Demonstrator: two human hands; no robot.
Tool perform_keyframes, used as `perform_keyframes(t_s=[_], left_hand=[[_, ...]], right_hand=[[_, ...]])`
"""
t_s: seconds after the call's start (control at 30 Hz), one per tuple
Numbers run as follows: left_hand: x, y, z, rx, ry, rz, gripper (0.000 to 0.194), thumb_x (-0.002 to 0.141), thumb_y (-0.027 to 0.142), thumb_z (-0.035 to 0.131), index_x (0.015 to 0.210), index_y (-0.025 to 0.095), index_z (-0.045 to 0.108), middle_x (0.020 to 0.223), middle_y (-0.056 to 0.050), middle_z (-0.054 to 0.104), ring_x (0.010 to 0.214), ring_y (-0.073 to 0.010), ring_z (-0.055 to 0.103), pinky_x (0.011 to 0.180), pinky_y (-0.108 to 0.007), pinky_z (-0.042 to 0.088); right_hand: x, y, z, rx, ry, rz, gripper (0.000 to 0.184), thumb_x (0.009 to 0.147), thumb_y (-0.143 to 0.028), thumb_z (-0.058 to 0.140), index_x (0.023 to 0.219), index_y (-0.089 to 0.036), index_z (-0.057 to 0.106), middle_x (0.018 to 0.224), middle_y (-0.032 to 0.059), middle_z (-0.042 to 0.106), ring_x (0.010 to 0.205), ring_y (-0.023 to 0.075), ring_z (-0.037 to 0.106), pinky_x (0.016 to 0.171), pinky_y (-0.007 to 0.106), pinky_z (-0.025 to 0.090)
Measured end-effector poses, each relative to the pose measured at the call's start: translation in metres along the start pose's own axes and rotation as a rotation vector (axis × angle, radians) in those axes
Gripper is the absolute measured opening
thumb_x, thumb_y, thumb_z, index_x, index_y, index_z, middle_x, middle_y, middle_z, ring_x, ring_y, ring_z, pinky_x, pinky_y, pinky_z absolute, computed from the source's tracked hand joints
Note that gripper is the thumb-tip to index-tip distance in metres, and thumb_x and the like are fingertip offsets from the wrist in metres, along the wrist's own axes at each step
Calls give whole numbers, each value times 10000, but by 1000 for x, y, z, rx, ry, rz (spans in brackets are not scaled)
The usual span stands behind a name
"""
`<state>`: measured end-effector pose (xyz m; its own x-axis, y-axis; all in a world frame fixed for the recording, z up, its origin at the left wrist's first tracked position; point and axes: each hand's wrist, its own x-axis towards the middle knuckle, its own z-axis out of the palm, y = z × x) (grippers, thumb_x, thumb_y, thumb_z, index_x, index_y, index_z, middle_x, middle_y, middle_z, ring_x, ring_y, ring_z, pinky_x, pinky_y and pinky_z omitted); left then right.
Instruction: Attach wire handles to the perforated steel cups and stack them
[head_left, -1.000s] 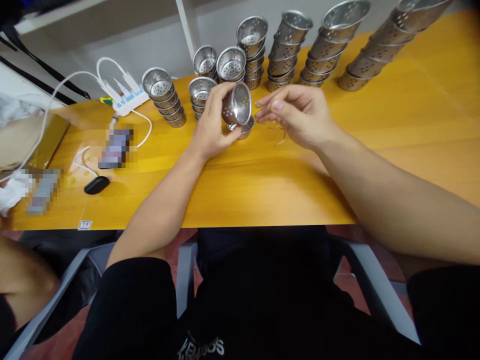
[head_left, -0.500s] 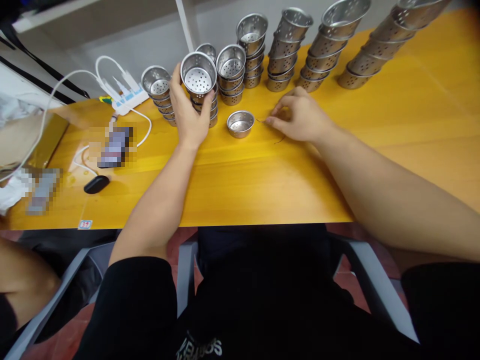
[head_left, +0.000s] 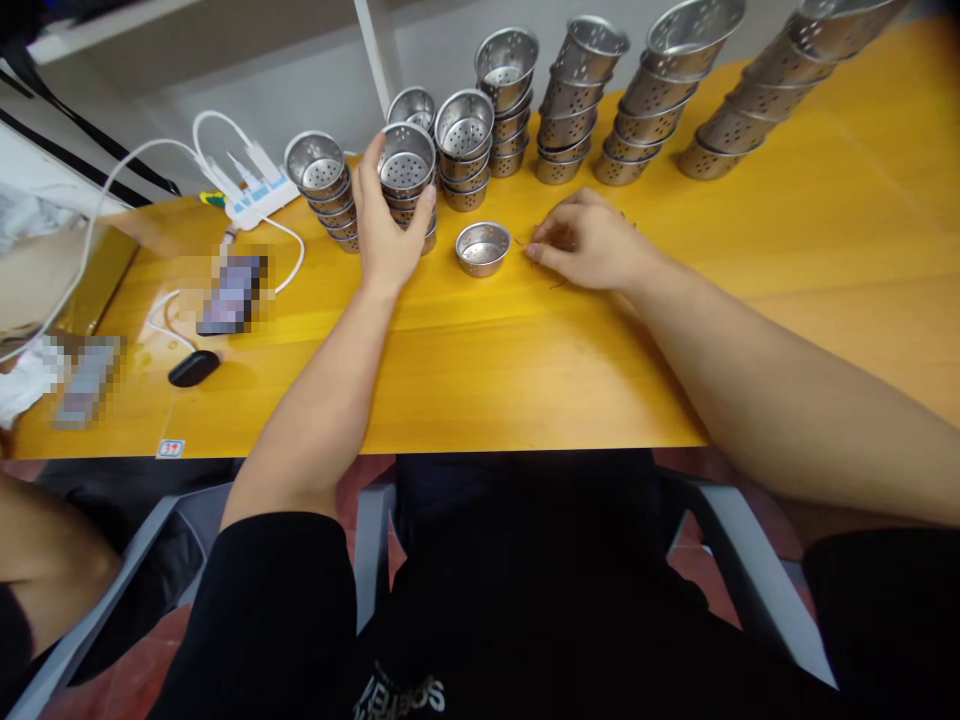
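Note:
My left hand (head_left: 386,230) wraps round a short stack of perforated steel cups (head_left: 406,172), its thumb and fingers on either side of the top cup. One shallow steel cup (head_left: 481,247) sits alone on the yellow table (head_left: 525,350), just right of that hand. My right hand (head_left: 589,243) rests on the table beside the lone cup, its fingertips pinched on a thin wire piece (head_left: 523,242). Another thin wire (head_left: 559,285) lies at that hand's near side.
Several more stacks of steel cups (head_left: 570,110) line the table's far edge, the right ones leaning. A white power strip (head_left: 251,195) with cables, a phone (head_left: 232,295) and a black case (head_left: 193,369) lie at left. Another person's leg (head_left: 45,570) shows at the lower left.
My left hand carried the perforated cup from beside my right hand over to the stack at left and set it down on top. My right hand dropped to the table and pinched a wire.

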<state>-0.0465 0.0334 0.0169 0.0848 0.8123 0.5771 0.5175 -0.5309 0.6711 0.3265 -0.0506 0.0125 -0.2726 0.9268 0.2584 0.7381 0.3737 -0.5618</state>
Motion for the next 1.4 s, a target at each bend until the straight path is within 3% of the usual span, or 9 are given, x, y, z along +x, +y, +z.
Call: perform_keyframes(t_s=[0.2,0.33,0.53,0.67,0.97,1.13,1.23,1.33,1.4], left_hand=[[-1,5,2,3,-33,24,1092,1125,855,821,1995,465,290,2181,-23,385,2143,-302,12,1800,-573,91],[-1,7,0,4,-44,15,1070,1131,861,792,1993,449,313,2171,-45,409,2141,-347,77,1800,-626,95],[5,-18,-3,167,-58,113,1000,1235,850,605,2058,503,155,2184,41,383,2138,-233,46,1811,-513,84],[5,-21,-1,84,-39,26,1140,1156,888,750,2047,454,185,2204,-1,330,2144,-314,36,1813,-587,100],[-6,1,-1,54,16,41,1241,1081,941,862,2018,497,179,2224,34,239,2138,-268,-95,1815,-545,-30],[-14,50,-11,90,72,90,1260,1117,935,802,2039,375,152,2232,14,219,2109,-292,-275,1783,-628,-193],[-28,86,-15,149,-1,186,1011,1151,957,692,1959,425,398,2206,12,303,2137,-313,-123,1807,-628,12],[-43,100,-7,114,-321,302,710,1211,916,564,1718,437,698,2014,-48,615,2049,-400,402,1732,-697,356],[-48,91,5,103,-505,327,681,1210,892,593,1675,418,745,1925,-80,706,1916,-414,614,1663,-700,481]], right_hand=[[2,7,3,85,8,-26,363,1096,-642,946,1123,-301,826,1374,220,773,1279,453,762,1323,717,631],[2,9,2,116,0,-38,483,1089,-776,955,1096,-313,817,1321,220,767,1337,491,741,1359,763,594],[2,8,2,101,8,-51,489,1087,-792,926,1091,-313,830,1257,207,804,1309,474,742,1333,758,627],[3,11,6,183,13,-49,452,999,-783,1000,1018,-368,821,1155,185,798,1353,513,727,1340,823,594],[4,16,7,126,32,-90,226,1014,-555,970,1045,-368,846,1137,170,807,1296,489,769,1281,819,663],[4,15,6,126,12,-84,275,973,-594,978,1046,-361,850,1139,167,803,1271,492,778,1266,799,668],[4,14,6,150,25,-76,294,982,-642,982,1031,-391,837,1139,157,803,1271,482,756,1304,800,642],[4,13,5,132,4,-93,262,1021,-626,947,1067,-391,840,1129,155,804,1275,468,740,1313,797,640],[4,12,5,105,-2,-104,255,1023,-596,928,1088,-362,851,1116,166,799,1277,473,746,1295,797,651]])
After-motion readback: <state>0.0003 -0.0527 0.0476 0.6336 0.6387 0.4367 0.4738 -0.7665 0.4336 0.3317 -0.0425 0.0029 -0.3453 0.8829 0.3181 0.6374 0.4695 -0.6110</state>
